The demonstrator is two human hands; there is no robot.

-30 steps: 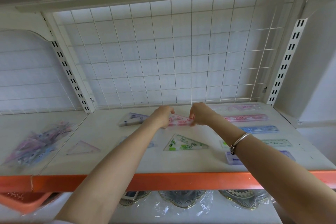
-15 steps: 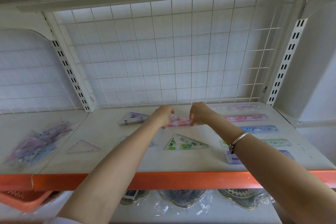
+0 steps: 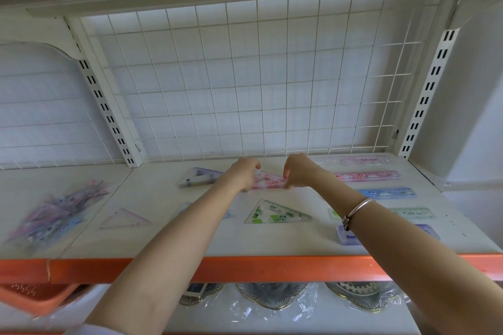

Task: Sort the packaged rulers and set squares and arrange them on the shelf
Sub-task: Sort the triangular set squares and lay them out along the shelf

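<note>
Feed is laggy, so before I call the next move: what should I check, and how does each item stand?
1. Both hands on the pink set square: ok; left hand and right hand pinch its ends.
2. Pink set square flat on the shelf: cannot tell, hands hide its ends.
3. Gap to the green set square in front: ok.
4. Rulers in their own column, right: ok.
5. Sorting finished: not ok, mixed pile lies at left.
</note>
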